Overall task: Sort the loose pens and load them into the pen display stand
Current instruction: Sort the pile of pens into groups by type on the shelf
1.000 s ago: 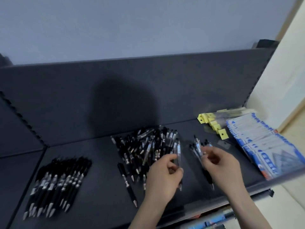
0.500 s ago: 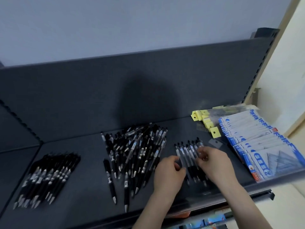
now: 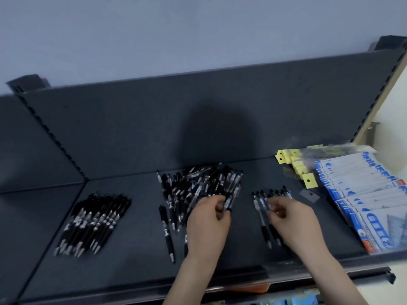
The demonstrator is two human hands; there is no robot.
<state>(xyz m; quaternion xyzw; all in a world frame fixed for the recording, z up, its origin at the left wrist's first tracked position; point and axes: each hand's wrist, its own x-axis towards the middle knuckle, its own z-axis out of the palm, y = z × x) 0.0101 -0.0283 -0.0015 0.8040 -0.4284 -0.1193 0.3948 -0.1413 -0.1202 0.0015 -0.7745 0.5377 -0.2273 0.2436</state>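
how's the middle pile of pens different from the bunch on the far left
The middle pile is jumbled, pens crossing at many angles; the left bunch lies parallel, tips toward the front. The middle pile includes pale-labelled pens; the left bunch looks all black and silver. The left hand pinches a pen at the middle pile; no hand touches the left bunch. Both lie on the dark shelf.

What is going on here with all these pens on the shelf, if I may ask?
A person is sorting loose pens on a dark shelf. The left hand pinches a pen at the front of the jumbled middle pile, while the right hand curls over a small row of pens beside it; whether it grips one is unclear. A tidy batch of black pens lies to the left, blue-and-white packets to the right. No display stand is in view.
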